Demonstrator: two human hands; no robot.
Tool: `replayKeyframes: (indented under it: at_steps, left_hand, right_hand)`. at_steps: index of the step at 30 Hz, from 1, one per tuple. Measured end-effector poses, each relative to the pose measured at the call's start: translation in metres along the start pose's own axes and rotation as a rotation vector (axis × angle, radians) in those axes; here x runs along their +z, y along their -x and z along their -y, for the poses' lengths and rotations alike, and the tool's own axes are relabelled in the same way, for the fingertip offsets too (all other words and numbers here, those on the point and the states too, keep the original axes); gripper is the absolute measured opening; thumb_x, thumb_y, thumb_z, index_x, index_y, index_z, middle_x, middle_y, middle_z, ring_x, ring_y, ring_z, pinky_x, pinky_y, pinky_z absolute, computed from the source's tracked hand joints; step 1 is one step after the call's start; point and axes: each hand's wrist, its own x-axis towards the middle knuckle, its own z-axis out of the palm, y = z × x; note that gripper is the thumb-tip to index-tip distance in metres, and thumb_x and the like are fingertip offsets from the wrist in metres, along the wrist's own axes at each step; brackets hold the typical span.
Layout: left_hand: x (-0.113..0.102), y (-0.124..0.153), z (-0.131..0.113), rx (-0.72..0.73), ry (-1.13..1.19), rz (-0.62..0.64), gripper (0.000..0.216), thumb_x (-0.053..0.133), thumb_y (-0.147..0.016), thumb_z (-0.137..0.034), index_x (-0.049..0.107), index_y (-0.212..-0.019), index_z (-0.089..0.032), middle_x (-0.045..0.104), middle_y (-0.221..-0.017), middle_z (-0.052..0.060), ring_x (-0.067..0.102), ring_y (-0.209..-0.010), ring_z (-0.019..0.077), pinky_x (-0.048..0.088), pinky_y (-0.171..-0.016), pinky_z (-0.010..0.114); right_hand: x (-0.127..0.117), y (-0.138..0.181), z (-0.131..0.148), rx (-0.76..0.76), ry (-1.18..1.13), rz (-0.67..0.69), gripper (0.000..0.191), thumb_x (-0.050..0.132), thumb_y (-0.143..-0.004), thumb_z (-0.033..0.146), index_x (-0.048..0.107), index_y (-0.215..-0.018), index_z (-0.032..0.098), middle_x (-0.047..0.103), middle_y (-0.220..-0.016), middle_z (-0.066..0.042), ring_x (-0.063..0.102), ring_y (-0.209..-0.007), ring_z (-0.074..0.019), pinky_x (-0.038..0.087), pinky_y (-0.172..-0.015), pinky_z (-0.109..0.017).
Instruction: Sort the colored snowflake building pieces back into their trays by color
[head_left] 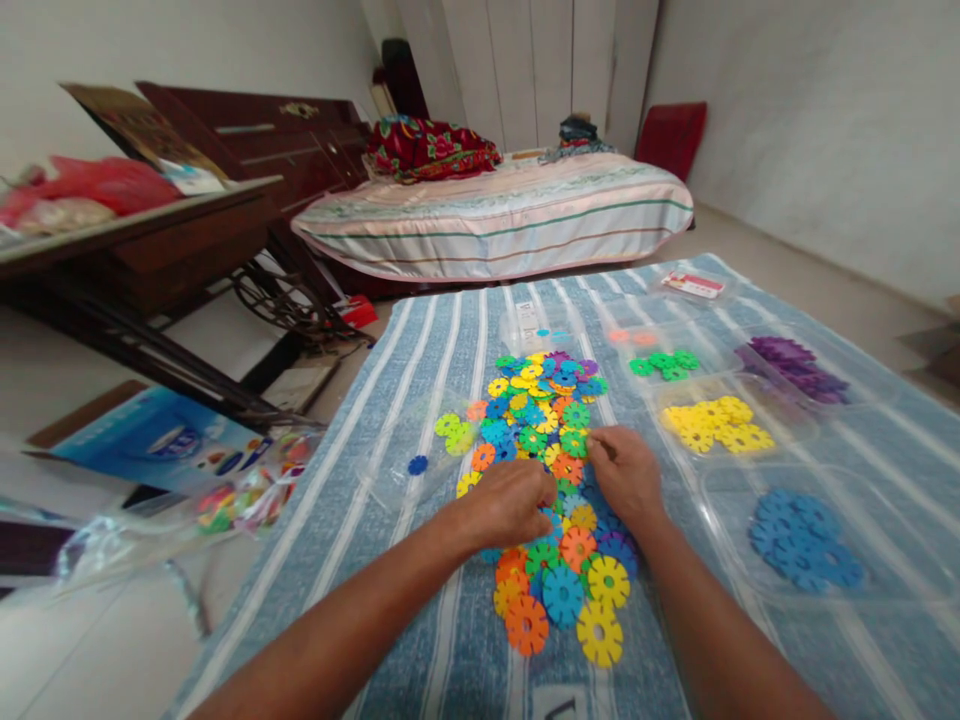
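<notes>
Multicoloured plastic discs [551,470]: both hands, L [510,503] & R [626,475], grip curled down on pile; what's pinched can't tell.

Matt plastic discs [551,470] (smooth) on woven cloth [420,400].

striped cloth [420,400], disc pile [547,450], clear trays [885,590]

No legible text. A small red-and-white card [692,285] lies at the far edge of the striped cloth [420,420]; its print is too small to read. A clear packet [529,325] beyond the pile of plastic discs [551,450] bears a white label with blurred characters. The blue box [161,440] on the floor at left carries a logo and pictures, none readable. A dark mark at the cloth's near edge is cut off.
</notes>
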Motion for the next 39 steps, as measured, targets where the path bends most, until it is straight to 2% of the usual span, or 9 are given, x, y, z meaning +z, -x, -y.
replayKeyframes:
  at_steps: [4,7,9,12,19,26,32,36,39]
  left_hand:
    - [0.003,0.000,0.001,0.013,0.004,-0.037,0.011,0.060,-0.065,-0.016,0.064,-0.075,-0.019,0.062,-0.081,0.001,0.057,-0.075,0.0159,0.037,-0.060,0.022]
    - [0.008,-0.004,0.008,0.016,0.097,-0.045,0.008,0.062,-0.064,-0.016,0.064,-0.071,-0.018,0.061,-0.077,0.000,0.055,-0.072,0.0135,0.036,-0.059,0.020]
    - [0.011,-0.008,0.014,0.018,0.210,-0.032,0.002,0.063,-0.063,-0.015,0.062,-0.064,-0.016,0.059,-0.069,-0.002,0.053,-0.066,0.0111,0.034,-0.056,0.019]
    - [0.014,-0.013,0.022,0.018,0.424,-0.022,0.004,0.062,-0.060,-0.012,0.059,-0.057,-0.014,0.053,-0.059,-0.004,0.049,-0.056,0.0080,0.032,-0.051,0.018]
    - [0.014,-0.014,0.036,-0.035,0.815,-0.016,0.006,0.062,-0.059,-0.018,0.061,-0.062,-0.013,0.049,-0.050,-0.006,0.041,-0.048,0.0066,0.027,-0.045,0.018]
    - [0.012,-0.020,0.036,-0.148,0.971,-0.213,0.011,0.062,-0.059,-0.024,0.055,-0.061,-0.015,0.051,-0.049,-0.006,0.045,-0.046,0.0071,0.033,-0.044,0.017]
    - [0.003,-0.024,0.026,-0.265,1.027,-0.250,0.010,0.059,-0.063,-0.022,0.051,-0.062,-0.017,0.050,-0.044,-0.007,0.056,-0.043,0.0107,0.038,-0.041,0.017]
    - [-0.003,-0.027,0.023,-0.283,1.020,-0.250,0.007,0.057,-0.067,-0.018,0.051,-0.063,-0.017,0.052,-0.043,-0.007,0.061,-0.044,0.0128,0.036,-0.038,0.015]
    - [-0.013,-0.037,0.028,-0.302,1.034,-0.364,0.005,0.057,-0.069,-0.014,0.054,-0.067,-0.016,0.053,-0.042,-0.007,0.059,-0.041,0.0110,0.036,-0.038,0.014]
  right_hand:
    - [0.001,0.001,-0.001,0.003,0.005,-0.007,0.024,0.046,-0.081,0.032,0.067,-0.079,0.020,0.065,-0.082,-0.004,0.056,-0.082,-0.0192,0.041,-0.076,-0.031]
    - [0.001,0.001,-0.002,0.010,-0.006,-0.007,0.023,0.046,-0.081,0.032,0.066,-0.078,0.020,0.065,-0.081,-0.004,0.056,-0.082,-0.0194,0.040,-0.076,-0.031]
    - [0.001,0.001,-0.002,0.009,-0.012,-0.014,0.023,0.047,-0.081,0.032,0.066,-0.078,0.020,0.066,-0.081,-0.003,0.056,-0.082,-0.0195,0.040,-0.076,-0.031]
    - [0.002,0.000,-0.001,0.004,-0.008,-0.015,0.023,0.046,-0.081,0.032,0.066,-0.078,0.020,0.066,-0.081,-0.004,0.056,-0.081,-0.0196,0.040,-0.076,-0.031]
    - [0.003,0.000,0.000,0.019,-0.003,-0.022,0.024,0.046,-0.081,0.032,0.066,-0.077,0.020,0.065,-0.081,-0.004,0.055,-0.081,-0.0197,0.040,-0.076,-0.031]
    - [0.003,0.000,0.000,0.019,-0.022,-0.014,0.023,0.046,-0.081,0.031,0.066,-0.077,0.020,0.065,-0.080,-0.004,0.054,-0.081,-0.0197,0.040,-0.075,-0.031]
    - [0.003,0.000,0.002,0.034,-0.015,-0.008,0.025,0.045,-0.081,0.032,0.067,-0.079,0.019,0.064,-0.079,-0.004,0.054,-0.081,-0.0201,0.040,-0.074,-0.031]
    - [0.003,0.000,0.003,0.025,-0.018,-0.010,0.025,0.045,-0.082,0.032,0.066,-0.078,0.020,0.064,-0.080,-0.004,0.055,-0.081,-0.0200,0.039,-0.075,-0.032]
    - [0.004,0.000,0.003,0.020,-0.023,-0.012,0.024,0.045,-0.082,0.031,0.066,-0.078,0.020,0.065,-0.080,-0.004,0.055,-0.081,-0.0201,0.039,-0.075,-0.032]
